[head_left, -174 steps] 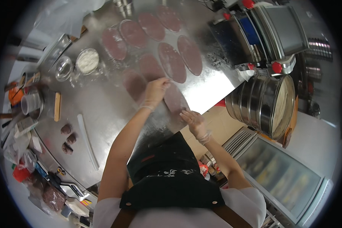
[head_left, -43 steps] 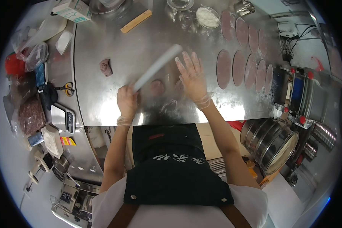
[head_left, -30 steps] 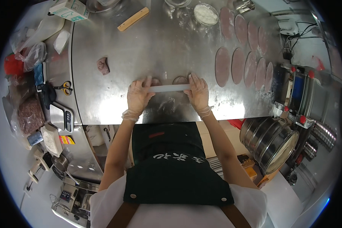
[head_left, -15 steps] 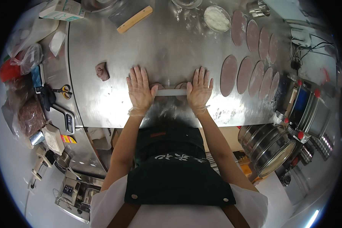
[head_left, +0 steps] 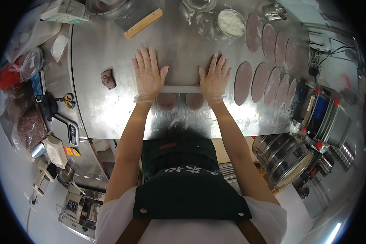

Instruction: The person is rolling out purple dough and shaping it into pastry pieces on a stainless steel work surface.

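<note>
A pale rolling pin lies crosswise on the steel table under my palms. My left hand, in a thin clear glove, rests flat on its left end with fingers stretched out. On the right end lies my right hand, gloved alike, palm down with its fingers extended. Just on the near side of the pin are two flattened mauve dough pieces, the left dough piece and the right dough piece. Their far edges reach up to the pin. A small lump of mauve dough sits left of my left hand.
Several thin dough ovals lie in two rows at the right. Farther back are a bowl of white flour and a wooden-handled scraper. Scissors and a scale stand left. A metal drum-shaped container is near right.
Both hands and the rolling pin have moved away from me, the hands sliding forward over the pin. The two dough pieces now show on its near side.
</note>
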